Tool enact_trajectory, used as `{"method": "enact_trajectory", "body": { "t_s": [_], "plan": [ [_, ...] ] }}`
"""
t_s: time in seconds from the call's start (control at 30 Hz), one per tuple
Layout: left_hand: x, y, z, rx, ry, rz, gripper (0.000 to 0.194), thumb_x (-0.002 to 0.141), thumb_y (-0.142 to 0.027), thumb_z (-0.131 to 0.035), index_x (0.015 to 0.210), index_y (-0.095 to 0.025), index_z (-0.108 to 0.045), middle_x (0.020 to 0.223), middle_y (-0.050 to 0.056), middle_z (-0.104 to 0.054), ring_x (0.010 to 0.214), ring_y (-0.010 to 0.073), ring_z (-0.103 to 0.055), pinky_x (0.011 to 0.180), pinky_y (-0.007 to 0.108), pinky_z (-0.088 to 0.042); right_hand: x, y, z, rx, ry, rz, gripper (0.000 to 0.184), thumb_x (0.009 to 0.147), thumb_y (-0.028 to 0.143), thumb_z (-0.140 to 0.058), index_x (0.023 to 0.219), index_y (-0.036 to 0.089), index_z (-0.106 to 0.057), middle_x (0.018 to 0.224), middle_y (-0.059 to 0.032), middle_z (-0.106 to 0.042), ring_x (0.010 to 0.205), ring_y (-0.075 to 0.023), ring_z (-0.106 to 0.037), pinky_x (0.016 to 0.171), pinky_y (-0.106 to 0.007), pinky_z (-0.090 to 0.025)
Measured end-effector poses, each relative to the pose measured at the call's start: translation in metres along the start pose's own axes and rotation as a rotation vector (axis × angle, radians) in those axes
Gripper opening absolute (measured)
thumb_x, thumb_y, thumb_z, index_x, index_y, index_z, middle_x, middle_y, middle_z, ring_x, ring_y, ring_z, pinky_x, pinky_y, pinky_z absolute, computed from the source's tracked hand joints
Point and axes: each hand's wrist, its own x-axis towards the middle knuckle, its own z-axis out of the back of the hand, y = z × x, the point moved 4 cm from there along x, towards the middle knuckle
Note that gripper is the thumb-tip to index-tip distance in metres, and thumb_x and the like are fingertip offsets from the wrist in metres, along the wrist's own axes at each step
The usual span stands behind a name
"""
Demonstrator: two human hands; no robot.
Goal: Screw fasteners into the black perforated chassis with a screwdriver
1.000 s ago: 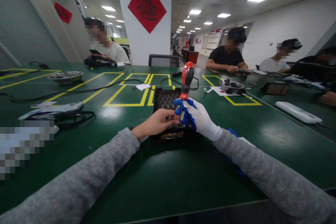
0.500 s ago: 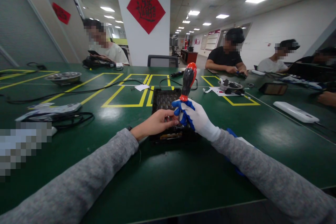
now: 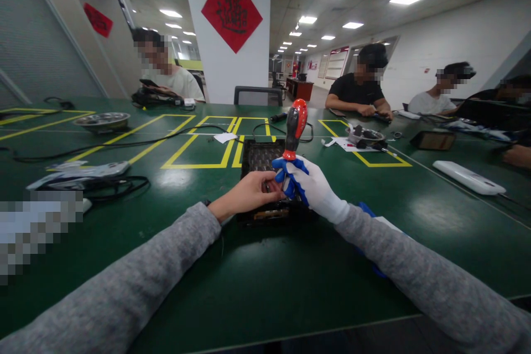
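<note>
A screwdriver (image 3: 296, 127) with a red and black handle points upward, its handle end highest. My right hand (image 3: 313, 188), in a white glove with blue fingers, grips it by the shaft below the handle. Bare and pinched closed, my left hand (image 3: 253, 193) meets the gloved fingers near the lower end of the shaft. Whatever lies between its fingertips is too small and covered to name. Beneath both hands is an open black case (image 3: 262, 150) with a textured inside; the hands hide much of it.
A blue and white glove (image 3: 367, 210) lies under my right forearm. Metal bowls (image 3: 102, 121) (image 3: 365, 135), black cables (image 3: 124, 146) and a white power strip (image 3: 468, 177) are on the green table (image 3: 257, 287). Several people sit across and to the right.
The screwdriver handle has tipped slightly to the left. Both hands keep nearly the same place and grip, and the view has shifted a little.
</note>
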Motion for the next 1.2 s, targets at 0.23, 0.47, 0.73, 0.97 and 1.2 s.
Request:
{"method": "enact_trajectory", "body": {
  "t_s": [0.23, 0.47, 0.73, 0.97, 1.2],
  "plan": [
    [-0.002, -0.001, 0.000, -0.092, 0.057, -0.025, 0.019, 0.081, -0.029, -0.057, 0.085, -0.011, -0.064, 0.074, 0.002, -0.062, 0.065, 0.0110, -0.054, 0.062, 0.021, -0.042, -0.001, 0.002, 0.001, -0.023, -0.031, -0.011, 0.038, 0.079, 0.045, -0.056, 0.102, 0.015, -0.061, 0.070, 0.0004, -0.059, 0.048, -0.0066, -0.050, 0.043, -0.019, -0.044],
    [0.000, 0.003, -0.001, -0.099, 0.047, 0.021, 0.023, 0.077, -0.034, -0.063, 0.086, -0.013, -0.060, 0.075, 0.001, -0.060, 0.065, 0.0121, -0.053, 0.061, 0.022, -0.043, -0.002, 0.003, 0.002, -0.016, -0.035, 0.019, 0.034, 0.079, 0.042, -0.057, 0.101, 0.016, -0.062, 0.070, 0.0003, -0.059, 0.050, -0.0066, -0.051, 0.045, -0.018, -0.044],
    [-0.001, -0.005, 0.002, -0.016, 0.085, -0.057, 0.017, 0.083, -0.027, -0.054, 0.080, -0.012, -0.060, 0.076, 0.002, -0.060, 0.071, 0.0130, -0.054, 0.068, 0.023, -0.043, 0.001, 0.001, 0.002, 0.008, -0.034, 0.007, 0.037, 0.078, 0.045, -0.058, 0.099, 0.015, -0.063, 0.071, -0.0001, -0.059, 0.048, -0.0059, -0.050, 0.044, -0.019, -0.042],
    [0.001, -0.003, 0.001, -0.008, 0.046, -0.017, 0.020, 0.078, -0.032, -0.062, 0.083, -0.013, -0.060, 0.078, 0.001, -0.060, 0.070, 0.0129, -0.053, 0.067, 0.024, -0.043, -0.001, 0.001, 0.001, 0.022, -0.023, -0.002, 0.035, 0.078, 0.042, -0.059, 0.100, 0.016, -0.063, 0.068, 0.0010, -0.059, 0.048, -0.0063, -0.050, 0.045, -0.019, -0.042],
    [-0.001, -0.004, 0.003, 0.020, 0.047, -0.067, 0.016, 0.082, -0.028, -0.055, 0.080, -0.013, -0.059, 0.077, 0.001, -0.059, 0.072, 0.0130, -0.054, 0.070, 0.024, -0.042, 0.000, 0.002, 0.002, 0.004, -0.057, 0.009, 0.037, 0.077, 0.043, -0.059, 0.103, 0.016, -0.061, 0.070, 0.0013, -0.059, 0.047, -0.0058, -0.050, 0.044, -0.018, -0.042]
  ]
}}
